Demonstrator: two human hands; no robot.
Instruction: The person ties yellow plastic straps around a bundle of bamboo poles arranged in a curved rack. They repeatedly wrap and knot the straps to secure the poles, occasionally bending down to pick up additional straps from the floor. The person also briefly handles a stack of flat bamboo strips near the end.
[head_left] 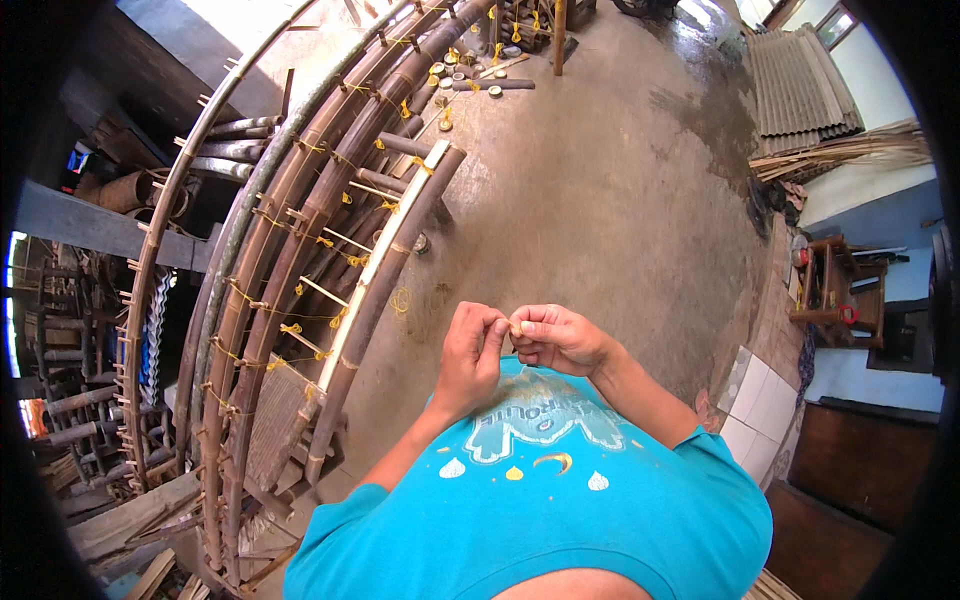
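My left hand [470, 350] and my right hand [562, 338] meet in front of my turquoise shirt. Thumbs and fingertips of both are pinched together, almost touching. Between them shows a tiny tan bit, too small to name. To my left, nearest my left hand, stands a rack of long brown bamboo poles [335, 190] tied with thin yellow string [290, 328]. Its closest pole has a pale split edge [385, 255], and short pale sticks [322, 290] join it to the poles behind.
Loose yellow string [401, 300] lies on the concrete floor [590, 190]. Short bamboo pieces [495, 90] with yellow loops sit farther ahead. On the right are corrugated sheets [800, 85], a bundle of thin strips [850, 150] and a wooden chair [835, 290]. An upright post [559, 40] stands ahead.
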